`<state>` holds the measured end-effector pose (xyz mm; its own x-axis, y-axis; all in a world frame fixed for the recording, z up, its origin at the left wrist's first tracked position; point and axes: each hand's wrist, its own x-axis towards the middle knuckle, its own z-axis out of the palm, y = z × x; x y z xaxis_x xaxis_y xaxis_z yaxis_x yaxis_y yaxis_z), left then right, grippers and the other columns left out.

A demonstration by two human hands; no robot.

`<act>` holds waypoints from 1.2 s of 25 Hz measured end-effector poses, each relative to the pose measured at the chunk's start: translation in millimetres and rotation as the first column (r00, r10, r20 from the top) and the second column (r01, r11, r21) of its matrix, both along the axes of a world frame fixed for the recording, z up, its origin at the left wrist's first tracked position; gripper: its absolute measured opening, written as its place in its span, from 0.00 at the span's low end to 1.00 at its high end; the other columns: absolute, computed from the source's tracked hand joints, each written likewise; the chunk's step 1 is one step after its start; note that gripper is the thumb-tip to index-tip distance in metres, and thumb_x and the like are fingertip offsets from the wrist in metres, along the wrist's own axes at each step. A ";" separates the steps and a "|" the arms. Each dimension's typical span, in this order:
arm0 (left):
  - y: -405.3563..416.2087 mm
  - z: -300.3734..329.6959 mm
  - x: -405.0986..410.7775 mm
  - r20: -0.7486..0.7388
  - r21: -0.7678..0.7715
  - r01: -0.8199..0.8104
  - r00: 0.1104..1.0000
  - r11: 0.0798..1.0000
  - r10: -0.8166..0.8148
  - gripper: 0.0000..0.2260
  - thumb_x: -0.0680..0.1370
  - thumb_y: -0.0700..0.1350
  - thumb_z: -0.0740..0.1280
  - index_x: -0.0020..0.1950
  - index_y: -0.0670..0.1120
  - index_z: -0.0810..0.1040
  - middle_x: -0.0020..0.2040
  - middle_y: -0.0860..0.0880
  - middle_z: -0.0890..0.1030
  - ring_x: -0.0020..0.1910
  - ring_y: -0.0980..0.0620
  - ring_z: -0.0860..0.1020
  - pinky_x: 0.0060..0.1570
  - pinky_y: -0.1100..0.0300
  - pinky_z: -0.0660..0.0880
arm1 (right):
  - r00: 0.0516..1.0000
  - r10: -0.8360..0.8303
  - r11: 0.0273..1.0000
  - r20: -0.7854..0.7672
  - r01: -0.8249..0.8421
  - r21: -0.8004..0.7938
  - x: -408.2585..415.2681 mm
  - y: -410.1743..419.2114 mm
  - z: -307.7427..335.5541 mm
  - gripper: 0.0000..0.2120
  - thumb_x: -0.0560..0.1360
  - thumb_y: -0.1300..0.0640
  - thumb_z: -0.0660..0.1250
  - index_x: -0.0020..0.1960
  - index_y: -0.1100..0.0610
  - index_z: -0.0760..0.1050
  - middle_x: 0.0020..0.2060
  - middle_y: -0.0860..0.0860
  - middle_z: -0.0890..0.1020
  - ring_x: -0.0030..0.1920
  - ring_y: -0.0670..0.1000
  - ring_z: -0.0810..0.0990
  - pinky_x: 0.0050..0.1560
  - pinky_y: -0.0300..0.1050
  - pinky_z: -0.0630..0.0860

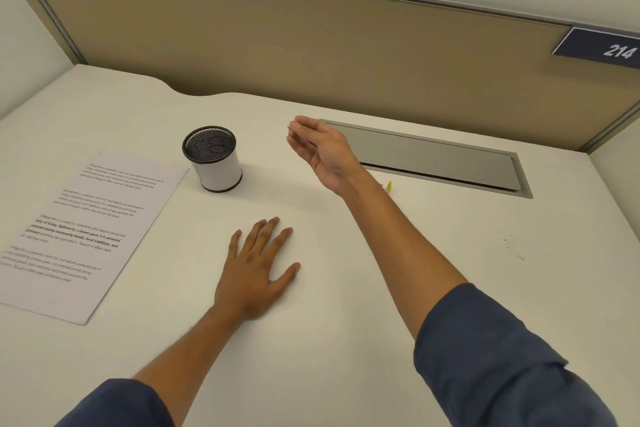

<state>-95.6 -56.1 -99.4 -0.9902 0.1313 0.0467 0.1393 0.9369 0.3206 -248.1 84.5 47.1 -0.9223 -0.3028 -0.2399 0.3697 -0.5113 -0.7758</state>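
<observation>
My left hand point(258, 269) lies flat on the white desk point(346, 288), palm down with its fingers spread. My right hand point(320, 149) hovers above the desk to the right of a round mesh pen cup point(213, 159). Its fingers are loosely extended toward the cup and I see nothing held in them. The black-rimmed cup stands upright with a white band round its side and dark small items inside. A printed sheet of paper point(83, 229) lies at the left of the desk. A small yellow object point(389, 185) peeks out from behind my right forearm.
A grey cable hatch point(450, 163) is set into the desk at the back right. A tan partition wall point(311, 45) runs along the back with a blue sign reading 214 point(602, 47). The desk's back edge has a curved notch at the left.
</observation>
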 end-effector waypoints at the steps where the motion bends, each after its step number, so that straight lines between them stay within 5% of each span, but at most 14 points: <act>1: -0.2 0.0 0.1 -0.001 -0.001 -0.001 1.000 1.000 0.001 0.30 0.78 0.67 0.47 0.79 0.59 0.54 0.80 0.57 0.50 0.79 0.57 0.46 0.76 0.48 0.41 | 1.000 0.027 0.999 -0.004 -0.027 0.025 -4.5 -17.4 1.0 0.04 0.76 0.69 0.66 0.47 0.62 0.76 0.39 0.54 0.81 0.40 0.47 0.81 0.49 0.38 0.81; 7: 0.2 -0.4 -0.5 -0.024 0.008 -0.005 1.000 1.000 0.005 0.30 0.78 0.66 0.48 0.79 0.59 0.54 0.80 0.57 0.50 0.79 0.56 0.46 0.76 0.49 0.40 | 0.973 0.141 0.916 -0.185 -0.057 0.396 -31.2 -89.0 3.3 0.07 0.71 0.69 0.72 0.43 0.60 0.77 0.36 0.55 0.81 0.36 0.50 0.81 0.47 0.41 0.82; 12: -0.2 -1.4 -0.6 -0.031 0.008 -0.003 1.000 1.000 0.003 0.29 0.79 0.66 0.48 0.79 0.59 0.53 0.80 0.57 0.49 0.79 0.56 0.45 0.76 0.49 0.39 | 0.842 0.354 0.603 -0.408 0.128 0.787 -46.3 -113.3 -1.1 0.11 0.63 0.69 0.73 0.42 0.57 0.79 0.33 0.50 0.83 0.36 0.49 0.80 0.49 0.49 0.81; 16: -0.2 -2.1 -1.1 -0.025 0.000 -0.003 1.000 1.000 0.003 0.30 0.79 0.66 0.47 0.79 0.58 0.52 0.81 0.56 0.48 0.79 0.56 0.44 0.76 0.49 0.38 | 0.729 0.513 0.424 -0.454 0.245 0.872 -46.6 -124.3 -4.6 0.10 0.64 0.67 0.71 0.40 0.54 0.79 0.34 0.47 0.82 0.39 0.49 0.80 0.44 0.47 0.79; 20: -0.3 -2.9 -1.2 -0.023 -0.008 -0.002 1.000 1.000 0.002 0.30 0.79 0.66 0.47 0.79 0.58 0.51 0.81 0.56 0.47 0.79 0.56 0.43 0.76 0.48 0.39 | 0.630 0.655 0.253 -0.418 0.339 0.906 -45.4 -127.4 -8.3 0.08 0.71 0.63 0.65 0.47 0.54 0.81 0.46 0.50 0.83 0.46 0.51 0.79 0.43 0.43 0.75; 30: -0.3 -4.5 -1.9 -0.023 -0.019 -0.004 1.000 1.000 0.004 0.30 0.79 0.67 0.46 0.79 0.58 0.50 0.80 0.57 0.45 0.79 0.56 0.43 0.76 0.49 0.37 | 0.541 0.746 0.155 -0.390 0.428 0.890 -39.0 -132.2 -13.1 0.07 0.71 0.62 0.66 0.48 0.56 0.80 0.46 0.52 0.82 0.47 0.55 0.79 0.42 0.46 0.76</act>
<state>-97.6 -56.4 -103.8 -0.9895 0.1284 0.0669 0.1427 0.9435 0.2991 -287.1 -47.7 34.1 -0.8020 -0.5791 0.1464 -0.5809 0.6992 -0.4167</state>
